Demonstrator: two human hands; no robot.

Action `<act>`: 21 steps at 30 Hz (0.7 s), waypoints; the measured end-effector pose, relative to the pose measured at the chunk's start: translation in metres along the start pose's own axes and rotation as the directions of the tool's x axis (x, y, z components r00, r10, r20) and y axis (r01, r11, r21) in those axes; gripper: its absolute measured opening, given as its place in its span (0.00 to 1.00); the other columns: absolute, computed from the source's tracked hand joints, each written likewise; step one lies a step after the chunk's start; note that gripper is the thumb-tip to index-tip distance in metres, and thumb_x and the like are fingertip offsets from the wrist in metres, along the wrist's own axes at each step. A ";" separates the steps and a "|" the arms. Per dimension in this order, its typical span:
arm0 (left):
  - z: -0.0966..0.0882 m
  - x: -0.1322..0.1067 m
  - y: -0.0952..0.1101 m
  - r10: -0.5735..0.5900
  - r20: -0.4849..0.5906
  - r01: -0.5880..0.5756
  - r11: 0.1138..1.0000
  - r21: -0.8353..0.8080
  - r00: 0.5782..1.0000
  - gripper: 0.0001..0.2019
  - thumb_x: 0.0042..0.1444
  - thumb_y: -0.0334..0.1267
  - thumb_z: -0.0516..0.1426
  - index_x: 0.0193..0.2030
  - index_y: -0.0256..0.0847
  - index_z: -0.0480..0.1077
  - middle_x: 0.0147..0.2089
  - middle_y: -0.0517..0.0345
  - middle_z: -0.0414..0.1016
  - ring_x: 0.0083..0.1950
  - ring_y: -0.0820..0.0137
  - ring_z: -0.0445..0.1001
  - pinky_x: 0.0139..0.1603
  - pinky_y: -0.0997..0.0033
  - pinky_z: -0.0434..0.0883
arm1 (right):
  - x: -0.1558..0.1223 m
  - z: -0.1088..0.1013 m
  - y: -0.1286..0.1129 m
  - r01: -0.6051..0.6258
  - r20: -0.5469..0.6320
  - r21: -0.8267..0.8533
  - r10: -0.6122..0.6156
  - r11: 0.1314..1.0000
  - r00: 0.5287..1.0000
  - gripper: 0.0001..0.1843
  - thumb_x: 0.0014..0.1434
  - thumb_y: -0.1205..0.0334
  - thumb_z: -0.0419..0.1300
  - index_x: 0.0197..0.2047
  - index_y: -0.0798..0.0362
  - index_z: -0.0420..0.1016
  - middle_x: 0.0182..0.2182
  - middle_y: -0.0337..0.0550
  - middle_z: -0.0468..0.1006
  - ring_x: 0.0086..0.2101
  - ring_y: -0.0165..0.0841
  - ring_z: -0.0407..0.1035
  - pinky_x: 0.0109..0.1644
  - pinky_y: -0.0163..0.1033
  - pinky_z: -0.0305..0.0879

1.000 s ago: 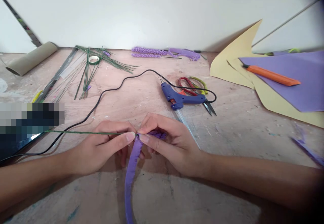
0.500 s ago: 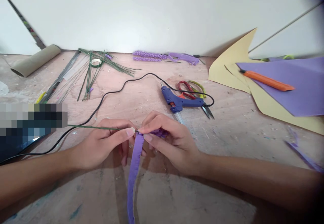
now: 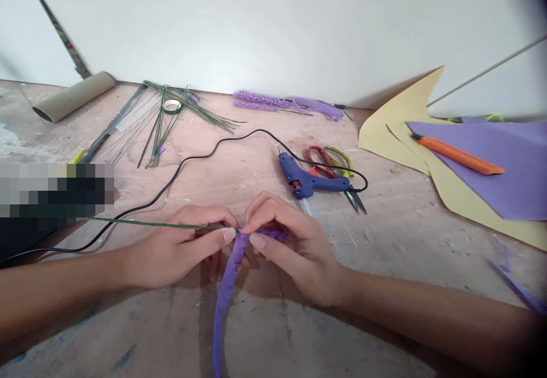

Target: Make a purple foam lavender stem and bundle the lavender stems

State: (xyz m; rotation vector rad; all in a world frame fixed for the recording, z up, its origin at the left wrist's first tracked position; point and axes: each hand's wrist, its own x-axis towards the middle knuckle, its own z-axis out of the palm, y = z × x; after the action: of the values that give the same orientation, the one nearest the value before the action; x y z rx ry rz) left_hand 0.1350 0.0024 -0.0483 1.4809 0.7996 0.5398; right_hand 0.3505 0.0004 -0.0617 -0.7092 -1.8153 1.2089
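My left hand [image 3: 183,247] pinches a thin green wire stem [image 3: 141,224] that runs out to the left over the wooden table [image 3: 405,224]. My right hand [image 3: 294,247] is closed on the wound purple part at the wire's end, thumb and forefinger pressed against the left fingertips. A long fringed purple paper strip [image 3: 224,298] hangs from the pinch point toward me and runs off the bottom edge. Both hands rest low over the table, near its front.
A blue glue gun [image 3: 310,180] with a black cord [image 3: 179,167] lies just beyond my hands, beside red scissors [image 3: 318,159] and snips. Green wires [image 3: 171,116], a tape roll, a cardboard tube [image 3: 72,97], finished purple sprigs [image 3: 260,102], yellow and purple sheets [image 3: 491,167] and an orange cutter [image 3: 457,155] lie farther off.
The hands stay pinched together on the wire and strip. The view has tilted slightly, so everything sits a little lower and to the right; the wire's free end has swung slightly.
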 end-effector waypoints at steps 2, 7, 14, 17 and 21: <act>0.000 0.000 -0.002 -0.004 -0.010 0.004 1.000 -0.027 1.000 0.14 0.70 0.44 0.53 0.38 0.37 0.73 0.30 0.59 0.78 0.26 0.74 0.76 0.29 0.79 0.73 | 0.000 0.002 -0.001 -0.114 -0.004 0.094 0.115 0.989 0.993 0.03 0.70 0.63 0.57 0.44 0.51 0.72 0.31 0.37 0.74 0.29 0.27 0.70 0.33 0.34 0.66; 0.000 -0.001 -0.004 -0.001 -0.061 0.000 1.000 -0.003 0.998 0.15 0.70 0.46 0.54 0.39 0.38 0.75 0.31 0.57 0.79 0.27 0.73 0.75 0.29 0.78 0.72 | 0.003 0.004 0.000 -0.235 0.066 0.068 0.230 0.970 0.971 0.13 0.70 0.58 0.56 0.34 0.54 0.71 0.25 0.37 0.73 0.24 0.26 0.65 0.28 0.32 0.62; -0.001 0.000 -0.001 -0.034 -0.025 0.033 0.998 -0.046 0.999 0.16 0.69 0.46 0.54 0.38 0.37 0.76 0.31 0.56 0.80 0.27 0.73 0.76 0.28 0.78 0.73 | 0.001 0.001 0.000 -0.212 0.040 0.083 0.209 0.974 0.977 0.10 0.68 0.60 0.59 0.34 0.53 0.71 0.21 0.34 0.70 0.25 0.27 0.66 0.28 0.32 0.62; 0.000 0.000 0.000 -0.020 -0.026 0.019 0.999 -0.038 0.999 0.18 0.69 0.46 0.54 0.36 0.37 0.77 0.31 0.55 0.80 0.28 0.72 0.77 0.30 0.78 0.73 | -0.001 0.002 -0.002 -0.200 0.028 0.092 0.198 0.975 0.980 0.08 0.68 0.61 0.59 0.36 0.54 0.73 0.22 0.34 0.71 0.23 0.25 0.65 0.27 0.31 0.61; 0.001 0.000 -0.001 -0.034 -0.038 0.031 0.997 -0.071 0.999 0.16 0.69 0.44 0.54 0.38 0.38 0.79 0.31 0.57 0.81 0.29 0.73 0.77 0.32 0.78 0.74 | -0.003 0.004 -0.001 -0.201 0.012 0.161 0.202 0.966 0.979 0.04 0.68 0.63 0.60 0.43 0.54 0.73 0.27 0.36 0.74 0.24 0.25 0.66 0.27 0.31 0.64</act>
State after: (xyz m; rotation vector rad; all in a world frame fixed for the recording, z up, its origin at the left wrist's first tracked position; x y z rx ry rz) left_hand 0.1350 0.0016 -0.0491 1.3941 0.8264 0.5683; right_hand 0.3486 -0.0037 -0.0628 -0.8167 -1.6493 1.4684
